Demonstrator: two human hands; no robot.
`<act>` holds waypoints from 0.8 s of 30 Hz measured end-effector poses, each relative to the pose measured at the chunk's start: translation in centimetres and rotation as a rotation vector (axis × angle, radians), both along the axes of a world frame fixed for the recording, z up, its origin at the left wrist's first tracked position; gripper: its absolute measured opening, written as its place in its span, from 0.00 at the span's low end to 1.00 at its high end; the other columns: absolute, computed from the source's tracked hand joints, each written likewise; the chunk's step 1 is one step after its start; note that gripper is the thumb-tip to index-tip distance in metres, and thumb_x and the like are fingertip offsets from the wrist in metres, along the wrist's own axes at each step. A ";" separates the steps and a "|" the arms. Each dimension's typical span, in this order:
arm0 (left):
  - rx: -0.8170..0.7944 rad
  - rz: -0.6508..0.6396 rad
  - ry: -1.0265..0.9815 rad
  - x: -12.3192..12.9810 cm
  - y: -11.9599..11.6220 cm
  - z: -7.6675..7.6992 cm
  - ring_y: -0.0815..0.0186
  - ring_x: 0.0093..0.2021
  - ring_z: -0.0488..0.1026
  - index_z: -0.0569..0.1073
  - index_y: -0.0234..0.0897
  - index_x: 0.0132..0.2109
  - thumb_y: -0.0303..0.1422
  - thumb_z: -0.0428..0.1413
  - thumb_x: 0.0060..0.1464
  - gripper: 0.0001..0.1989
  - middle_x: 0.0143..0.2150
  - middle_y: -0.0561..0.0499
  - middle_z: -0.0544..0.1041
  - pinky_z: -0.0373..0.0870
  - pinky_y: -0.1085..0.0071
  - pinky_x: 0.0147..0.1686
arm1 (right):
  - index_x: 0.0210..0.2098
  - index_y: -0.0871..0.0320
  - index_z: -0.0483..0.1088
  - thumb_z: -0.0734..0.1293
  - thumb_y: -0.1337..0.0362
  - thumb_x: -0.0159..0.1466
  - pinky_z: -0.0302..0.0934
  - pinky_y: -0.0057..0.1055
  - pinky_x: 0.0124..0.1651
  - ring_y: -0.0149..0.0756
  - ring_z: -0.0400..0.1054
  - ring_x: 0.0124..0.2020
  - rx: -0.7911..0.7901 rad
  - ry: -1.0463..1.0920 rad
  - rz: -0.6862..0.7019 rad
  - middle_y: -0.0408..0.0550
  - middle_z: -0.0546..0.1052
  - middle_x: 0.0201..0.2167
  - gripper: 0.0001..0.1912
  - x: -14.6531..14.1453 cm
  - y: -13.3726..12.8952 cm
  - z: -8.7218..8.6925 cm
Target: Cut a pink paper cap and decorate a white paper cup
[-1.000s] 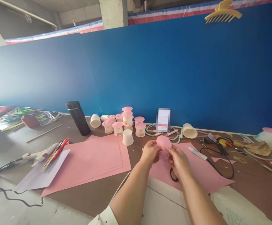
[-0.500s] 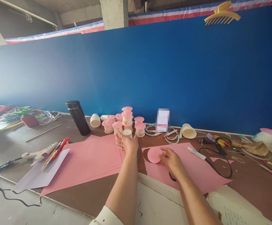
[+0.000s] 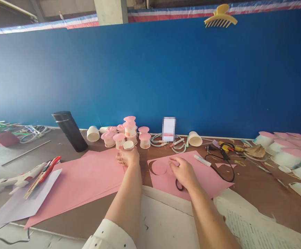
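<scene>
Although the white board (image 3: 166,221) lies nearest, below the cut pink sheet (image 3: 206,180), both hands are busy farther from the body. The right hand (image 3: 183,173) is above the sheet, and a black loop (image 3: 179,185) shows just below its palm. Its fingers are bent and rather narrow, beside the pink disc (image 3: 159,167); they no longer seem to pinch the disc edge, as they do 0.5 seconds before. I cannot tell whether they hold something else.

The disc lies at the upper left corner of the sheet, over the round cut-out, with a dark crescent along its left side. For the work in hand, I judge, this means the disc is laid down while the attention goes to the white cup (image 3: 128,145). To the left of the sheet, the left hand (image 3: 129,158) is now curled around this cup; 0.5 seconds before, its fingers are more spread. If the cup is lifted, I cannot tell.

Between the sheet and the pink stack (image 3: 88,176) on its left, only a narrow strip of brown table (image 3: 144,174) shows. A glue tube (image 3: 202,160) crosses the sheet's upper right edge. Beyond the sheet's upper left, pink-topped cups (image 3: 118,141) stand close, so sideways room seems tight there. Farthest, behind the sheet, is the blue panel (image 3: 150,76).
</scene>
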State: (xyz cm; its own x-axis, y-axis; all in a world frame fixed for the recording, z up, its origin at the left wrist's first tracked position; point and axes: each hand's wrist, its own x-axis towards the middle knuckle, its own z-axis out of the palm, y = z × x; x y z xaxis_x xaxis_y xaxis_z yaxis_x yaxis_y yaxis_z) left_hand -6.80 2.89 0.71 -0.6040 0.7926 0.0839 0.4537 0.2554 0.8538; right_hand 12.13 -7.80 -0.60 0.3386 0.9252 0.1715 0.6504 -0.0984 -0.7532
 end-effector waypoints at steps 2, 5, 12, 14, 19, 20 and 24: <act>0.059 0.067 -0.027 0.4 -0.8 0.3 0.43 0.59 0.57 0.60 0.44 0.54 0.36 0.57 0.46 0.27 0.57 0.38 0.62 0.56 0.46 0.51 | 0.43 0.54 0.73 0.60 0.55 0.58 0.59 0.34 0.48 0.39 0.70 0.43 0.019 -0.011 -0.105 0.47 0.76 0.44 0.18 2.2 -0.2 0.9; 0.297 -0.070 0.014 1.4 -2.2 0.5 0.48 0.60 0.57 0.62 0.43 0.55 0.35 0.59 0.45 0.28 0.57 0.41 0.65 0.54 0.52 0.55 | 0.41 0.54 0.74 0.60 0.56 0.57 0.60 0.34 0.44 0.42 0.70 0.42 0.023 -0.060 -0.349 0.49 0.77 0.39 0.18 5.8 -0.2 1.5; 0.154 -0.926 -0.602 3.0 -4.3 0.6 0.54 0.49 0.70 0.70 0.40 0.52 0.36 0.62 0.44 0.25 0.48 0.43 0.74 0.64 0.60 0.48 | 0.46 0.50 0.73 0.59 0.57 0.58 0.58 0.38 0.46 0.48 0.66 0.49 -0.134 -0.229 -0.484 0.49 0.75 0.47 0.20 9.0 0.7 -0.1; 0.130 -1.070 -0.886 2.9 -4.7 1.0 0.56 0.49 0.70 0.70 0.38 0.53 0.37 0.61 0.46 0.25 0.49 0.42 0.74 0.65 0.62 0.48 | 0.48 0.49 0.72 0.58 0.58 0.58 0.58 0.39 0.47 0.47 0.66 0.49 -0.186 -0.256 -0.485 0.48 0.75 0.48 0.21 9.2 0.9 -0.6; 0.030 -1.180 -1.270 2.1 -5.3 1.7 0.55 0.50 0.71 0.68 0.34 0.55 0.37 0.58 0.51 0.25 0.50 0.40 0.74 0.66 0.61 0.48 | 0.50 0.46 0.71 0.58 0.55 0.58 0.60 0.46 0.44 0.55 0.65 0.50 -0.288 -0.233 -0.524 0.52 0.73 0.49 0.23 9.6 0.7 -0.9; 0.012 -1.202 -1.340 2.0 -5.4 1.7 0.55 0.51 0.71 0.67 0.35 0.56 0.37 0.57 0.52 0.25 0.51 0.40 0.74 0.66 0.59 0.50 | 0.51 0.45 0.70 0.58 0.55 0.58 0.60 0.47 0.45 0.56 0.64 0.51 -0.312 -0.229 -0.528 0.51 0.73 0.50 0.23 9.6 0.7 -0.9; -0.023 -1.272 -1.537 1.4 -5.7 2.0 0.52 0.54 0.68 0.64 0.37 0.59 0.38 0.53 0.56 0.24 0.52 0.41 0.73 0.62 0.49 0.53 | 0.52 0.42 0.69 0.60 0.56 0.57 0.59 0.50 0.47 0.57 0.62 0.53 -0.389 -0.221 -0.522 0.49 0.74 0.49 0.23 9.4 0.5 -0.7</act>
State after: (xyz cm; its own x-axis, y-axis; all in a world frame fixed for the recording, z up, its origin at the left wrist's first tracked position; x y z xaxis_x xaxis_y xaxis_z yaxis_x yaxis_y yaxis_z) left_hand -5.45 -2.82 2.70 0.6611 0.7399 0.1242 -0.6253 0.4520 0.6361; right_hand 21.52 -7.27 -1.29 0.7522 0.6585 -0.0237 0.5784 -0.6770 -0.4550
